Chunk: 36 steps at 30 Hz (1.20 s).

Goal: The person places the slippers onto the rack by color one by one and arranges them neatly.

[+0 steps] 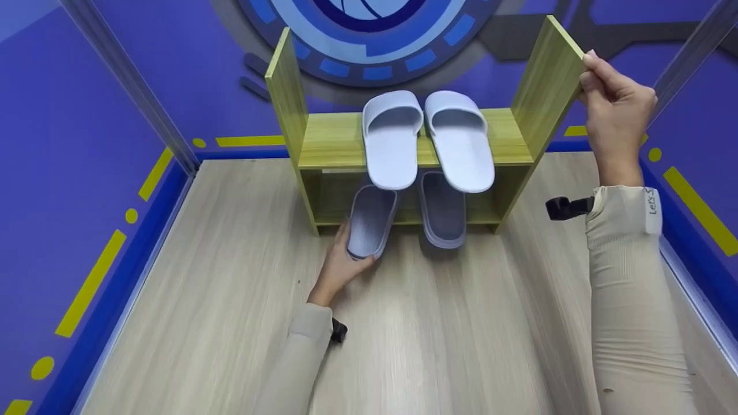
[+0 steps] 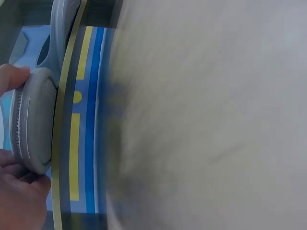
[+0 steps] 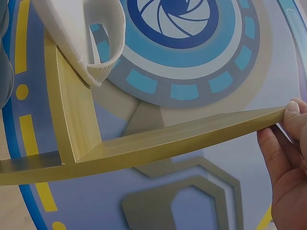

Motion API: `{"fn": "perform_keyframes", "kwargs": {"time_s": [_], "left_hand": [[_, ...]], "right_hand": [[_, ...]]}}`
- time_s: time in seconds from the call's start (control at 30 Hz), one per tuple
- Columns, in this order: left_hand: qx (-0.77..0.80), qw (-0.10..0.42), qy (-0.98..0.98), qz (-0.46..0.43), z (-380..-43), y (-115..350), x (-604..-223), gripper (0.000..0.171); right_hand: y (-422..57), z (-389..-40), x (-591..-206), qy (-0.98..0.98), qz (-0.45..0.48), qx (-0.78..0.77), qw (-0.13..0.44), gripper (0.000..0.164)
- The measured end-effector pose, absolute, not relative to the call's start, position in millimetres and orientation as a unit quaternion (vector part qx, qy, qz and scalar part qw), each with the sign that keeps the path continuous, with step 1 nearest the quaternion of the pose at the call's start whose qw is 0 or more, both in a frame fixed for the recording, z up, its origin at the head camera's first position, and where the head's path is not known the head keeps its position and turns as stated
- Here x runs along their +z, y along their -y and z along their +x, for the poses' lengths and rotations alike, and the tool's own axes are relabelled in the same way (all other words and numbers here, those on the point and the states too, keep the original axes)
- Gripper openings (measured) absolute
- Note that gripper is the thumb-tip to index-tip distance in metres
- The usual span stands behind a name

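A small yellow-green wooden shoe rack (image 1: 334, 151) stands against the back wall. Two white slippers (image 1: 394, 154) lie side by side on its upper shelf, toes to the wall. Below, two grey slippers sit partly inside the lower level. My left hand (image 1: 341, 266) grips the heel of the left grey slipper (image 1: 372, 222), thumb on one side and fingers on the other; its toe is hidden under the shelf. The right grey slipper (image 1: 443, 213) sticks out at the heel. With my right hand (image 1: 620, 112) I pinch the top front corner of the rack's right side panel (image 3: 192, 136).
Blue-purple walls (image 1: 75, 144) with yellow markings enclose the space on the left, back and right. Light wood-grain floor (image 1: 219, 300) spreads in front of the rack. Black wrist camera mounts (image 1: 568, 207) stick out from both sleeves.
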<state>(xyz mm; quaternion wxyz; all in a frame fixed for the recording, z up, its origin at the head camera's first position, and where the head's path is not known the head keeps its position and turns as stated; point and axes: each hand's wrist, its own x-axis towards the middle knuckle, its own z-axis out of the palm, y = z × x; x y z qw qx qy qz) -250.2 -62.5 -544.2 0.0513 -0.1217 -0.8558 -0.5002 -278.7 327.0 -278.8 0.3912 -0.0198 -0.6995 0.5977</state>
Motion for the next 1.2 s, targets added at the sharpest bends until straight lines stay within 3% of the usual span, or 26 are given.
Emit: {"fn": "perform_keyframes", "kwargs": {"time_s": [0.57, 1.2], "left_hand": [[-0.501, 0.111, 0.851, -0.113, -261, 27, -542, 0.095], [-0.511, 0.142, 0.844, -0.081, -264, -2, -545, 0.09]], "right_hand": [[-326, -279, -279, 0.706, -0.026, 0.581, 0.405, 0.023], [-326, -279, -278, 0.67, -0.01, 0.63, 0.392, 0.026]]}}
